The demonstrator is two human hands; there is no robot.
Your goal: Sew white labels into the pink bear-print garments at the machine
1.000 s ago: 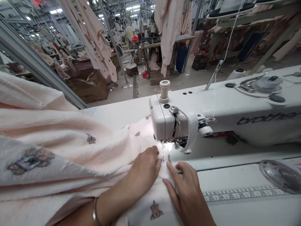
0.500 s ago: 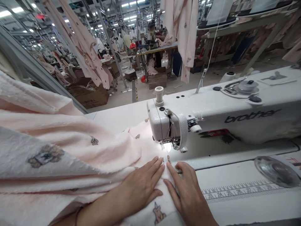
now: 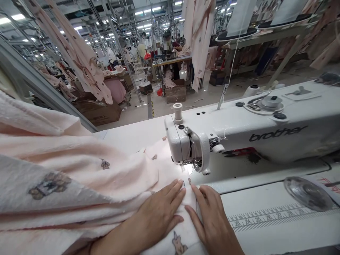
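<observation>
Pale pink plush fabric (image 3: 127, 163) printed with small bears runs under the needle area of a white sewing machine (image 3: 183, 141). My left hand (image 3: 159, 209) lies flat on it just in front of the presser foot, fingers stretched toward the needle. My right hand (image 3: 212, 212) rests at the fabric's right edge, thumb and index finger apart and touching the cloth, other fingers slightly curled. A lamp lights the stitching spot; the needle tip is hard to make out.
Red-handled thread snips (image 3: 239, 152) lie behind the machine's arm. A clear round dish (image 3: 308, 194) sits right, near a printed ruler (image 3: 260, 219). Bunched fabric fills the left. Beyond are hanging garments (image 3: 200, 42), thread cones (image 3: 240, 17) and a cardboard box (image 3: 98, 113).
The camera view has tilted slightly, shifting the background left. Both hands keep nearly the same place on the fabric; the right fingers have shifted a little. The fabric looks almost unmoved.
</observation>
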